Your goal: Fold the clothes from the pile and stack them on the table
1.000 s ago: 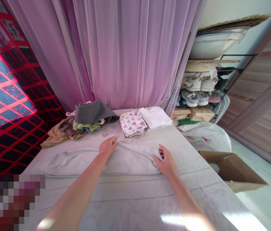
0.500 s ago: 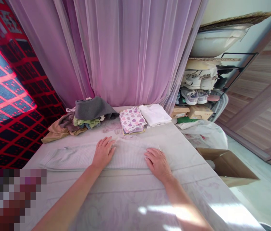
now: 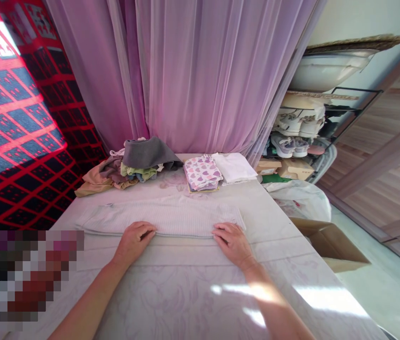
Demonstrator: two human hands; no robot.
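A pale, ribbed pair of trousers (image 3: 182,217) lies lengthwise on the bed-like surface, folded into a long flat strip. My left hand (image 3: 134,241) is at its near edge, around the middle, with thumb and fingers closed on the fabric. Toward the right end, my right hand (image 3: 233,241) has its bent fingers and thumb at the same edge, closed on the cloth. Behind the trousers are a folded stack topped by heart-print cloth (image 3: 203,172) and a folded white garment (image 3: 235,167). A loose heap of clothes (image 3: 150,156) sits at the back left.
Purple curtains (image 3: 193,71) hang behind the patterned surface (image 3: 171,293). On the right are a shoe rack (image 3: 292,141), a clear plastic bag (image 3: 299,196) and an open cardboard box (image 3: 331,241) on the floor. A red-and-black patterned cloth (image 3: 75,127) hangs at left.
My left hand has come back from the top of the trousers to their near edge, and its flat fingers have closed. The right hand's fingers have bent at the edge. The view has shifted slightly.
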